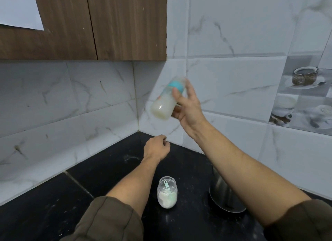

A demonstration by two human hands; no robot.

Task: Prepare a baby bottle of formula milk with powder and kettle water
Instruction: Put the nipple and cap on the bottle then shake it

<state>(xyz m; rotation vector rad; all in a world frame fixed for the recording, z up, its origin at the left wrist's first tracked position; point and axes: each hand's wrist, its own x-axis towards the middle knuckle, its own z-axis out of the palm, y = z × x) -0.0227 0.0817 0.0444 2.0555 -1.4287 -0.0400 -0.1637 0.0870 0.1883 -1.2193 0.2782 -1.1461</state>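
My right hand (188, 106) holds the baby bottle (166, 100) up in the air in front of the tiled corner. The bottle is tilted and blurred, has a teal collar and cap, and is about half full of milky white liquid. My left hand (156, 149) hovers lower over the black counter, its fingers loosely curled with nothing in them. An open glass jar of white formula powder (167, 192) with a pale green scoop inside stands on the counter near me. The steel kettle (224, 196) stands to the jar's right, partly hidden by my right forearm.
The black stone counter (107, 172) runs into a corner of white marble-look wall tiles. A brown wooden wall cabinet (100, 25) hangs above at the left. Decorative cup-picture tiles (303, 93) sit on the right wall.
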